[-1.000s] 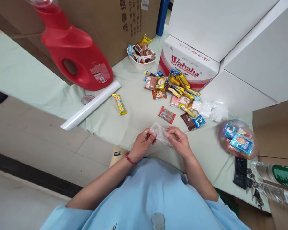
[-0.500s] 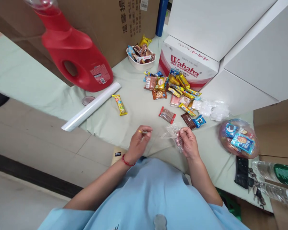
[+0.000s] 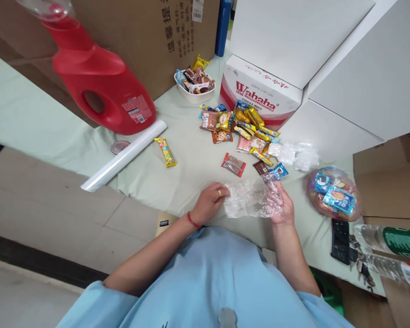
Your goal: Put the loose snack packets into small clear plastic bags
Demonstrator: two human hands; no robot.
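A crinkled sheet of clear plastic film [image 3: 248,198] is stretched between my two hands, low over the table's front edge. My left hand [image 3: 212,200], with a ring and a red bracelet, pinches the film's left end. Its right end is bunched in my right hand [image 3: 283,202], the fingers partly seen through the plastic. Just beyond the film lie a brown-and-red snack packet [image 3: 233,164], a dark brown packet [image 3: 260,167] and a blue packet [image 3: 279,171]. A yellow snack bar [image 3: 166,152] rests farther left, apart from my hands.
Behind are a heap of snacks [image 3: 242,123], a filled white bowl [image 3: 195,96] and a Wahaha box [image 3: 259,93]. A white roll [image 3: 125,155] and red jug [image 3: 102,86] stand left. To the right are crumpled plastic [image 3: 295,155], a film-wrapped snack bundle [image 3: 335,193], a phone [image 3: 340,241] and bottles [image 3: 392,239].
My left hand has moved right and taken hold of the plastic film. The film, bunched in my right hand before, is now spread out between both hands.
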